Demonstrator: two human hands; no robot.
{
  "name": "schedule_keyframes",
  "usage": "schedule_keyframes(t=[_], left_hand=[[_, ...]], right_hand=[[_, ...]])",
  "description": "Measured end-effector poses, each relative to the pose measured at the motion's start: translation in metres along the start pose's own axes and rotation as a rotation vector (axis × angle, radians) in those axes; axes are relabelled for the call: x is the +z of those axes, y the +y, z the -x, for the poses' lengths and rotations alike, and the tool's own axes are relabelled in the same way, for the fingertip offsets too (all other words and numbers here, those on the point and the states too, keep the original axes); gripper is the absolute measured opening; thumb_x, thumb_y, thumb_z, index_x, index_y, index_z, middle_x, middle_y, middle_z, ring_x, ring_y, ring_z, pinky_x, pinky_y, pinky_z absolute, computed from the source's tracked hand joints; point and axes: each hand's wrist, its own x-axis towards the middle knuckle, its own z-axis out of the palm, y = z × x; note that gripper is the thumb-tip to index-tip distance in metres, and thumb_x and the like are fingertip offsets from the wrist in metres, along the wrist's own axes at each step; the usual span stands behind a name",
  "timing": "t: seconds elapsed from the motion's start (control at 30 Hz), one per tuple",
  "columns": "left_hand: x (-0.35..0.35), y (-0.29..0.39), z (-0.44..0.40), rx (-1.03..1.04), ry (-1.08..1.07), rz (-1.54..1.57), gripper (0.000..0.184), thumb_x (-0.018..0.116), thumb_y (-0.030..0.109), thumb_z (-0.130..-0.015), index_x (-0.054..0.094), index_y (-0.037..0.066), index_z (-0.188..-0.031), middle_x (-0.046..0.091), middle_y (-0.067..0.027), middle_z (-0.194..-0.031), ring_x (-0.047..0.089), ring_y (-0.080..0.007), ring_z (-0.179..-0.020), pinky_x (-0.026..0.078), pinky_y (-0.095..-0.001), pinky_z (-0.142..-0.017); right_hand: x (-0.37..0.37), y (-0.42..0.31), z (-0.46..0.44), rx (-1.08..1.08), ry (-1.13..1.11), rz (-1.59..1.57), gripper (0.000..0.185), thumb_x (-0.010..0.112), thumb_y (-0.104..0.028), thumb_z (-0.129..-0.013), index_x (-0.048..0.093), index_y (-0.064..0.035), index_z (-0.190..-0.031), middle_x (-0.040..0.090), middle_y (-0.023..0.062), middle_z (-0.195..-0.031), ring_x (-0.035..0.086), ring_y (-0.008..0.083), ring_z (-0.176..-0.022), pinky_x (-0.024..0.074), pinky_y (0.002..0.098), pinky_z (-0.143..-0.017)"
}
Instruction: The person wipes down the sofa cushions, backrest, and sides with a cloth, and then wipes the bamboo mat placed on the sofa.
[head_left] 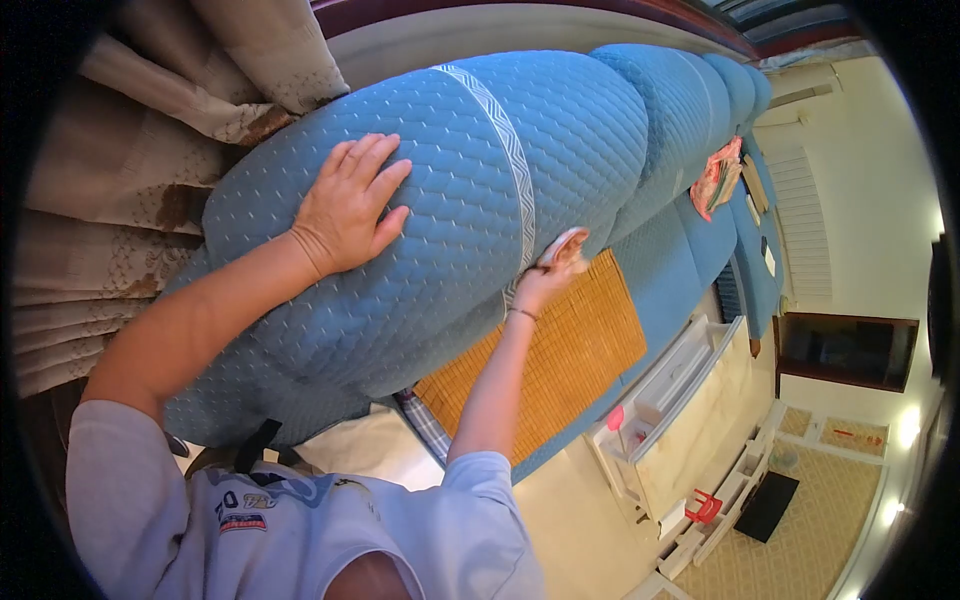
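Note:
A blue quilted sofa cover (430, 200) with a white patterned stripe lies over the rounded sofa back. My left hand (350, 210) rests palm down on it, fingers spread, holding nothing. Lower along the same backrest, close to the stripe, my right hand (545, 285) grips a small oval brown-and-white object (566, 247). It is pressed against or close to the blue fabric, and its kind is unclear. Under my right forearm, a woven bamboo mat (560, 350) covers part of the seat.
Patterned curtains (150, 200) hang at the left. Farther along the sofa lies a pink cloth (716, 180). A pale-topped table (690, 410) with a pink item in its open section stands beyond the seat, near a red stool (703, 506) and a dark television (847, 350).

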Motion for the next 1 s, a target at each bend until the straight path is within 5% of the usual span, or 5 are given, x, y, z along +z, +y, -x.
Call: schedule_keyframes(t=[0.23, 0.43, 0.63, 0.83, 1.0], left_hand=[[0.002, 0.001, 0.001, -0.01, -0.012, -0.009, 0.049, 0.062, 0.019, -0.074, 0.049, 0.001, -0.118, 0.041, -0.0211, -0.131, 0.039, -0.0383, -0.122, 0.029, -0.0474, -0.103], [0.0, 0.001, 0.0, -0.013, -0.049, -0.014, 0.05, 0.062, 0.019, -0.073, 0.048, 0.001, -0.119, 0.04, -0.0217, -0.132, 0.039, -0.0394, -0.121, 0.028, -0.0483, -0.103], [-0.001, 0.002, -0.003, -0.015, -0.045, -0.029, 0.049, 0.063, 0.021, -0.073, 0.051, 0.001, -0.116, 0.043, -0.022, -0.129, 0.04, -0.0372, -0.121, 0.03, -0.0466, -0.102], [-0.001, 0.002, -0.004, -0.01, -0.034, -0.022, 0.048, 0.064, 0.02, -0.073, 0.051, 0.002, -0.115, 0.044, -0.0219, -0.128, 0.041, -0.0371, -0.12, 0.031, -0.0463, -0.101], [0.004, 0.0, 0.0, 0.008, -0.043, -0.031, 0.051, 0.062, 0.018, -0.073, 0.047, 0.001, -0.119, 0.041, -0.0218, -0.131, 0.04, -0.039, -0.121, 0.029, -0.0482, -0.102]], right_hand=[[-0.029, 0.027, 0.009, 0.283, -0.117, -0.343, 0.014, 0.048, -0.004, -0.084, 0.059, -0.0002, -0.077, 0.06, 0.0034, -0.077, 0.053, 0.0137, -0.074, 0.0457, 0.0303, -0.071], [-0.014, -0.07, -0.172, -0.468, 0.255, -0.143, 0.035, 0.049, 0.005, -0.073, 0.061, 0.0019, -0.106, 0.061, 0.0184, -0.108, 0.055, 0.0334, -0.106, 0.0422, 0.0414, -0.089], [0.038, -0.013, -0.265, -0.772, -0.317, 0.218, 0.046, 0.047, 0.007, -0.067, 0.064, -0.0051, -0.108, 0.061, 0.0176, -0.114, 0.052, 0.0345, -0.112, 0.0386, 0.0405, -0.097], [0.0, 0.063, -0.223, 0.535, -0.475, -0.035, 0.049, 0.039, 0.004, -0.08, 0.051, -0.0114, -0.125, 0.064, 0.0179, -0.083, 0.063, 0.0309, -0.08, 0.0494, 0.0372, -0.075], [0.025, 0.174, -0.126, 0.468, -0.319, -0.354, 0.04, 0.035, -0.032, -0.099, 0.042, -0.004, -0.127, 0.052, 0.0092, -0.107, 0.054, 0.0221, -0.083, 0.0471, 0.0328, -0.068]])
